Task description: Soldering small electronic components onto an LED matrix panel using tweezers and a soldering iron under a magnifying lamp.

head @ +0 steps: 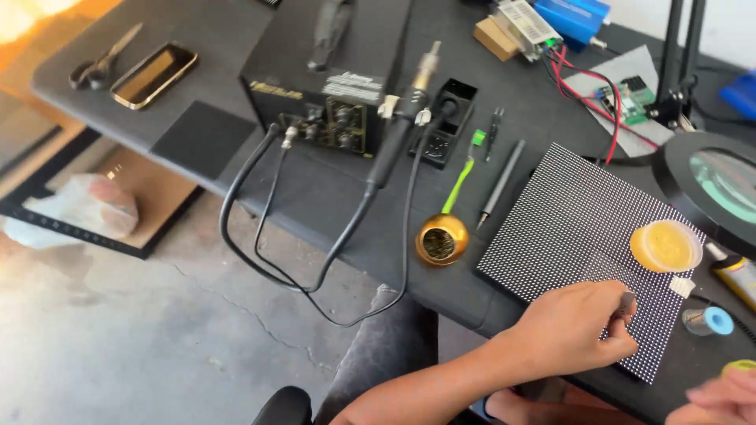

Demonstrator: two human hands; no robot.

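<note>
While the left hand (pixel 571 330) rests on the near edge of the dotted black panel (pixel 579 236), its fingers are curled shut around a small dark metallic tool (pixel 628 303), pinched between thumb and forefinger, with its tip over the panel's lower right part. Only a blurred sliver of the right hand (pixel 720 397) shows at the bottom right corner, just beside a yellow-green object I cannot make out; how far its fingers are open I cannot tell. On the panel's far right corner sits a round tub of yellow paste (pixel 665 245), and a blue-capped spool (pixel 709 321) lies just off the edge. Left of the panel stand a brass ball-shaped tip cleaner (pixel 442 239), a dark pen-like tool (pixel 501 182) and a green-handled brush (pixel 463 179). Behind them sits the black soldering station (pixel 323 94), cables drooping over the table edge (pixel 315 220).
</note>
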